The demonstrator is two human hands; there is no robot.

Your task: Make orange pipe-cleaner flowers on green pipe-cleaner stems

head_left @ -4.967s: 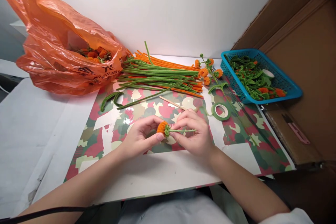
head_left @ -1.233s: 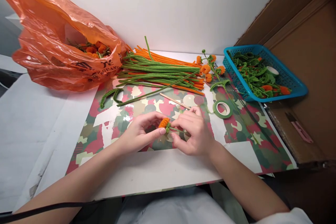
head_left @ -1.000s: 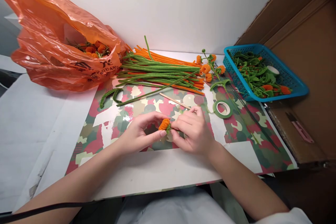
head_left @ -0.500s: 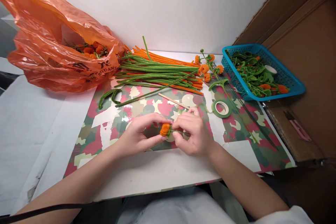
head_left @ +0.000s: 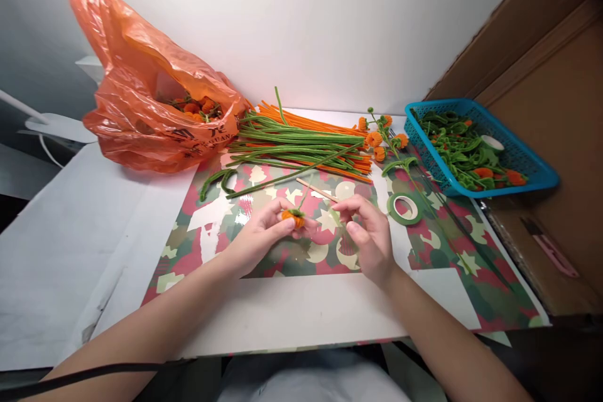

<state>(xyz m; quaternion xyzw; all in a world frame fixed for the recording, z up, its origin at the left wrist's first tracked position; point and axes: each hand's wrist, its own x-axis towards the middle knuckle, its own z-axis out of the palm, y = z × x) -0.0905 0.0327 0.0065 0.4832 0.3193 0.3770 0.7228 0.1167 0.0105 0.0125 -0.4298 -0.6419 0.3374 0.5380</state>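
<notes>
- Centrally, left hand pinching small orange pipe-cleaner pumpkin between thumb and fingertips, green stem sticking up toward 1 o'clock.
- Right hand just at 3 o'clock of pumpkin, apart from it, fingers loosely curled, narrow gap, holding nothing visible.
- Both hands over camo-patterned mat.
- Wooden stick lying just at 12 o'clock of hands.
- Green tape roll at 2 o'clock of right hand, flat on mat.
- Bundle of green and orange pipe cleaners further at 12 o'clock.
- Orange plastic bag at 10 o'clock, pumpkins inside.
- Blue basket at 2 o'clock, green and orange pieces inside.
- Finished pumpkin sprig between bundle and basket.
</notes>
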